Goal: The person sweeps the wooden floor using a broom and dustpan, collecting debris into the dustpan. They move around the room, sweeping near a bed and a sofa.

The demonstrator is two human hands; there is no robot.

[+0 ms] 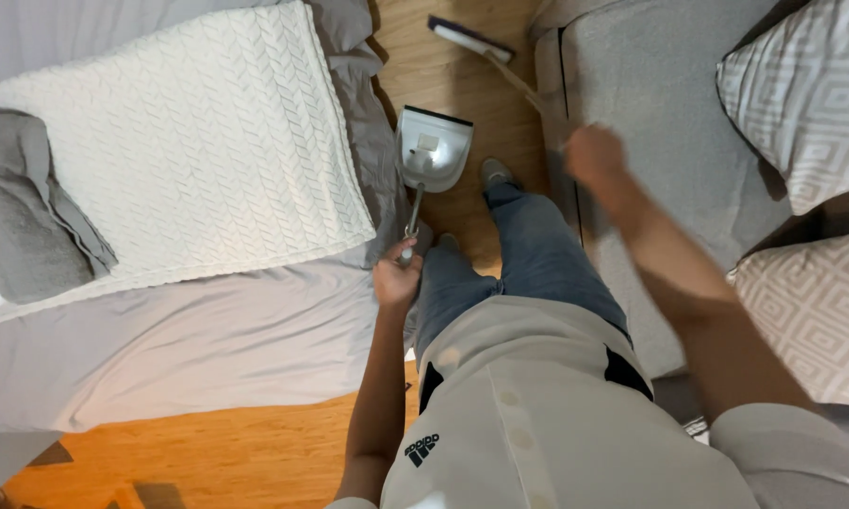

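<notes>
White plastic dustpan (433, 149) rests on the wood floor (453, 75) between the bed (207, 320) on the left and the sofa (651, 104) on the right. Your left hand (397, 278) has its fingers wrapped tight round the pan's long handle. Your right hand (594, 154) grips the broom (486, 52) stick, fingers pressed closed around it, though blurred. Its brush head lies farther off on the floor, apart from the pan. No dirt shows in the pan, so the sweeping looks barely begun.
</notes>
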